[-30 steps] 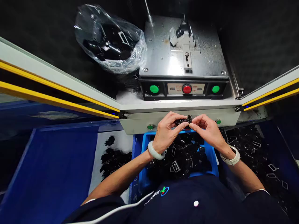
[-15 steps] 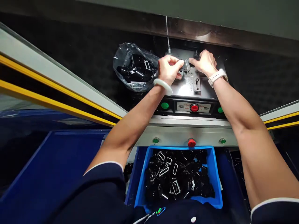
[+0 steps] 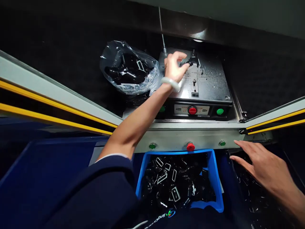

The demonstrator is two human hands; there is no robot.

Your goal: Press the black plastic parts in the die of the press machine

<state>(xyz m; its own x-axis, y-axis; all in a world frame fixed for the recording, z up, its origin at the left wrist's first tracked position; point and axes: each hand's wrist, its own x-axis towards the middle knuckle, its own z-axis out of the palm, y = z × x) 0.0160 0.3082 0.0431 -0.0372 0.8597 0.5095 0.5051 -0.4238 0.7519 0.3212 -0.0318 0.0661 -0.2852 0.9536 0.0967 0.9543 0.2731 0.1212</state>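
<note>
My left hand [image 3: 175, 66], with a pale bangle at its wrist, curls its thumb and fingers around the left end of a black plastic part [image 3: 194, 61]. That part sits on a small metal fixture [image 3: 194, 70] bolted to a steel plate [image 3: 212, 86]; how firmly I grip it is hard to see. My right hand [image 3: 264, 160] is low at the right with thumb and fingers apart, holding nothing. It hovers over a dark container of black parts [image 3: 252, 194].
A clear plastic bag [image 3: 152, 76] of black parts lies left of the plate. The blue bin [image 3: 219, 190] in front holds many black parts. A red button [image 3: 192, 110] and a green button [image 3: 220, 111] face me. Yellow-striped guards [image 3: 59, 109] flank the machine.
My right hand has left the fixture and come down to the right, over the container there. My left hand stays at the fixture, where the black part now sits.
</note>
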